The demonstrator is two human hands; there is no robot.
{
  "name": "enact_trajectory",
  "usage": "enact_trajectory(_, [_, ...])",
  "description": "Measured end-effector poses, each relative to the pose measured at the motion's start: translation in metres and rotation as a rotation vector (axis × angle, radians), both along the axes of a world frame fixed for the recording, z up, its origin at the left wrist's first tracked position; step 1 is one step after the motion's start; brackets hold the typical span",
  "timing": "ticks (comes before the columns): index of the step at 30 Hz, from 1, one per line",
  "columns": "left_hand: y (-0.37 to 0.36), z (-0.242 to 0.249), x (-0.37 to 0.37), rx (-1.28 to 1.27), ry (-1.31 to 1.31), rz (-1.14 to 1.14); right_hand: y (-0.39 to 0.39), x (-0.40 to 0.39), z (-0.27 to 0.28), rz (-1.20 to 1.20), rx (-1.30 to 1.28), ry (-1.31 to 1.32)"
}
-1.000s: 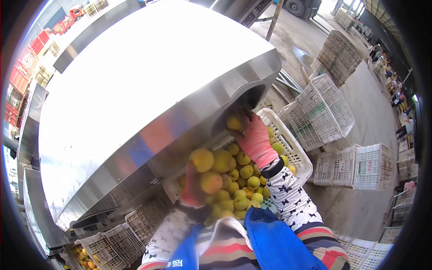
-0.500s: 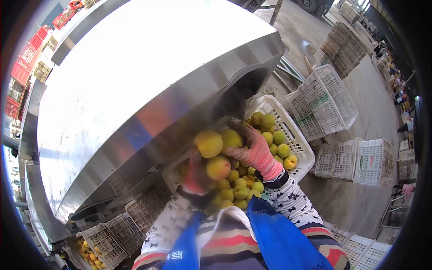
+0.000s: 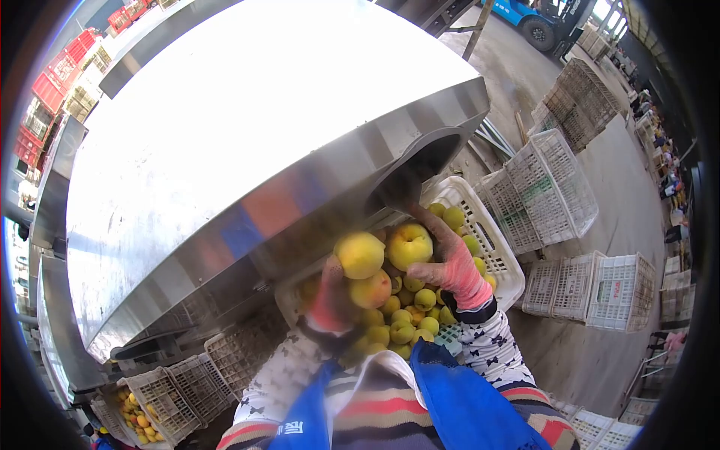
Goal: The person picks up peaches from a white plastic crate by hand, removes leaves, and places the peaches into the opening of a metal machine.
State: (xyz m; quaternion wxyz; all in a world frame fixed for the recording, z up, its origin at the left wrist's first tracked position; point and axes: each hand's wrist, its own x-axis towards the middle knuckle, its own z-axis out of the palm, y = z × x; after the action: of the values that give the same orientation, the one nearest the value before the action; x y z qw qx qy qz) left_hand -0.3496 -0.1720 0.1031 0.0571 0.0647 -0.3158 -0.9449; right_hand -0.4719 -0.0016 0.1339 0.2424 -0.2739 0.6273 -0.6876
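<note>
My left hand [image 3: 329,298], in a pinkish-red glove and blurred, is closed around two large yellow peaches, an upper peach [image 3: 358,255] and a red-blushed lower peach [image 3: 370,289]. Another yellow peach [image 3: 410,246], its stem hollow showing, sits between the thumb and fingers of my right hand [image 3: 459,271], gloved likewise. Both hands are over a white plastic crate [image 3: 504,259]. Smaller green-yellow peaches [image 3: 401,330] fill the crate below them. The far fingertips of my right hand reach the shadow under the metal table's edge.
A shiny metal table [image 3: 225,127] slopes across the front, its rim [image 3: 270,206] close above the crate. Stacked crates [image 3: 544,191] stand at right, with more crates [image 3: 589,289] nearer. Lower left, a crate holds orange-yellow fruit [image 3: 139,424]. A blue forklift [image 3: 536,26] is in the back.
Both hands and their peaches appear slightly lower and further right as the view shifts. The right hand's peach has turned to show its stem hollow. More of the blue forklift has come into view.
</note>
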Motion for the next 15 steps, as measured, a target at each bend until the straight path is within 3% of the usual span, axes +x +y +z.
enact_trajectory(2, [0.000, 0.003, -0.004, -0.016, -0.020, -0.006, -0.008, -0.011, 0.006, -0.150, 0.191, 0.340])
enact_trajectory(5, [0.006, -0.004, -0.003, -0.032, -0.156, -0.021, -0.045, -0.043, 0.005, -0.412, 0.869, 0.797])
enact_trajectory(7, [0.001, -0.019, -0.002, -0.043, -0.358, -0.020, -0.053, -0.041, 0.002, -0.406, 0.920, 0.830])
enact_trajectory(11, [0.002, -0.031, 0.001, -0.084, -0.391, -0.083, -0.083, -0.050, -0.007, -0.418, 1.020, 0.950])
enact_trajectory(13, [0.002, -0.034, -0.005, -0.088, -0.380, -0.141, -0.085, -0.090, -0.043, -0.357, 0.965, 1.097])
enact_trajectory(15, [0.003, -0.048, -0.004, 0.025, -0.227, -0.153, -0.076, -0.093, -0.032, -0.338, 0.687, 0.965])
